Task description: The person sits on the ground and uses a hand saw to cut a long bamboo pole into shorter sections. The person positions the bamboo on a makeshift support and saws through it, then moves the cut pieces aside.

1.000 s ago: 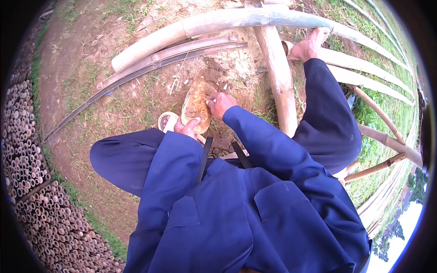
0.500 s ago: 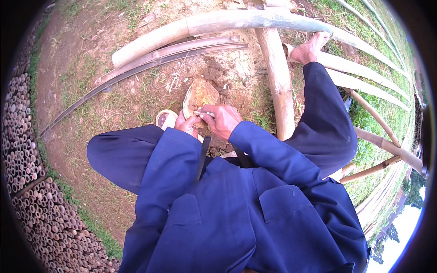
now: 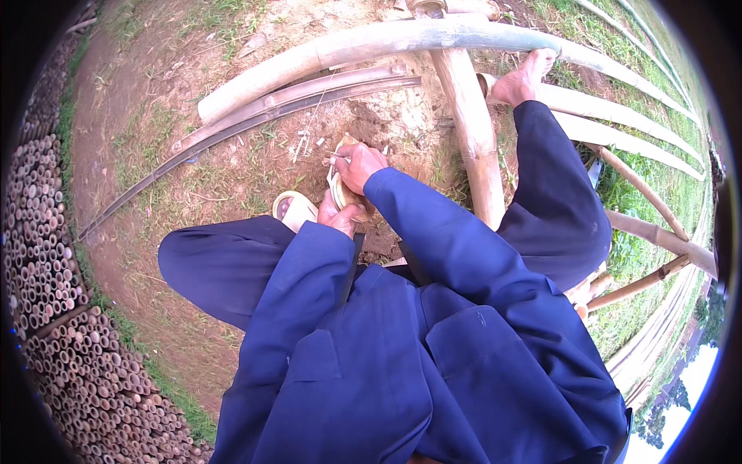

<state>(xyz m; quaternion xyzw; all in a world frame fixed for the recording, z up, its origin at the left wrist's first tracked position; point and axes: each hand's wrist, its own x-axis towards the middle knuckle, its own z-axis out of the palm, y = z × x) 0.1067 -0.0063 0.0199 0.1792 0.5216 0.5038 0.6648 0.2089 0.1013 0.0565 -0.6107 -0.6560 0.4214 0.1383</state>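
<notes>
My left hand [image 3: 338,215] grips a cream sandal [image 3: 335,185] by its near end, tilted so that its pale edge shows. The sandal's far end rises beside my right hand [image 3: 360,165], whose fingers are closed on a thin stick-like thing [image 3: 338,156] at the sandal's upper part. What exactly this thin thing is, I cannot make out. Left of my left hand, a matching cream sandal [image 3: 290,206] is on my left foot. My bare right foot [image 3: 527,79] rests against a long thick bamboo pole [image 3: 386,37].
An upright bamboo post [image 3: 473,139] stands right of my hands. Split bamboo strips [image 3: 255,114] lie on the dirt ahead. A big stack of cut bamboo [image 3: 85,363] fills the left side. More poles [image 3: 618,116] and a bamboo frame [image 3: 657,251] are at the right.
The sandal has turned from showing its muddy brown sole to nearly edge-on. My right hand has moved away from my left hand, up toward the sandal's far end.
</notes>
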